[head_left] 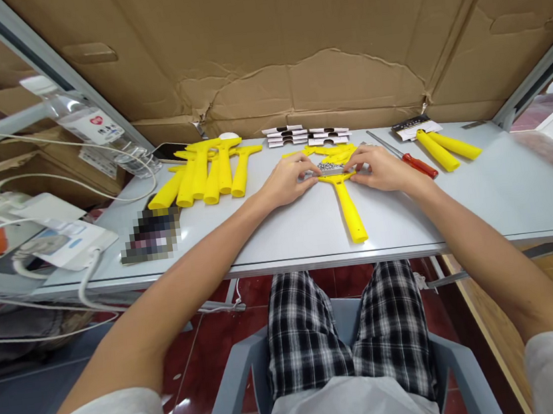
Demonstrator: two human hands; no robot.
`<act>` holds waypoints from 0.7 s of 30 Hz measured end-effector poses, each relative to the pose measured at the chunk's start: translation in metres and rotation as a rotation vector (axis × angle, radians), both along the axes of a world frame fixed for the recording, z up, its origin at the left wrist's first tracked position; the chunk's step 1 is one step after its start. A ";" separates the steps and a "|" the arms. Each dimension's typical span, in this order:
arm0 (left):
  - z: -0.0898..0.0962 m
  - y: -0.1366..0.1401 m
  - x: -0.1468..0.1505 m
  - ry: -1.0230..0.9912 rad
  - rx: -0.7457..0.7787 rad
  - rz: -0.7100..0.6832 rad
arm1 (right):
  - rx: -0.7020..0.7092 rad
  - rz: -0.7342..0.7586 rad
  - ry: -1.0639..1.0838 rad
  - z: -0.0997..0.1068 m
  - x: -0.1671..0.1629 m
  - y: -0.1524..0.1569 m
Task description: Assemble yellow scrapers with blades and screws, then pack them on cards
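A yellow scraper handle (pixel 351 214) lies on the table, its wide head pointing away from me and its grip towards me. Across that head sits a flat metal blade (pixel 331 170). My left hand (pixel 293 178) pinches the blade's left end with closed fingers. At the opposite end, my right hand (pixel 377 166) is closed on the blade too, thumb near the yellow head. Just behind the blade are small speckled metallic bits, too fine to make out, and several yellow plastic pieces (pixel 338 152). A screwdriver (pixel 420 166) with a red handle lies right of my right hand.
Several yellow handles (pixel 210 181) are heaped at left, near a blurred dark object (pixel 152 236). White card packs (pixel 328 137) stand at the back. Two yellow handles (pixel 438 150) with a black card lie right. A bottle (pixel 95 125), power strip (pixel 69 242) and cables crowd the left edge.
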State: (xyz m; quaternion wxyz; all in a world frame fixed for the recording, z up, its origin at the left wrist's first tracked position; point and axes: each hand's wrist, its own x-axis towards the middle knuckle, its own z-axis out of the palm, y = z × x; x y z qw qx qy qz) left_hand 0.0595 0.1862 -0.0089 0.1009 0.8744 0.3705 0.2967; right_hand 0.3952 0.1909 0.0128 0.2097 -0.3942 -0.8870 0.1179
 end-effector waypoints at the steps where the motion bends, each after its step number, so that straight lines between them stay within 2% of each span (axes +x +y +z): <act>1: 0.001 0.000 0.000 0.001 0.001 0.008 | 0.004 -0.008 0.015 0.001 0.002 0.000; 7: 0.016 0.001 -0.010 -0.026 0.062 0.121 | 0.082 -0.167 0.128 0.009 0.024 0.009; 12: 0.025 0.008 -0.025 0.006 0.054 0.256 | 0.066 -0.248 0.032 -0.003 0.032 0.022; 17: 0.018 0.018 -0.032 0.135 -0.007 0.308 | 0.020 -0.257 -0.005 -0.020 0.029 0.029; 21: 0.009 0.024 -0.032 0.196 -0.022 0.311 | 0.014 -0.256 -0.020 -0.022 0.029 0.030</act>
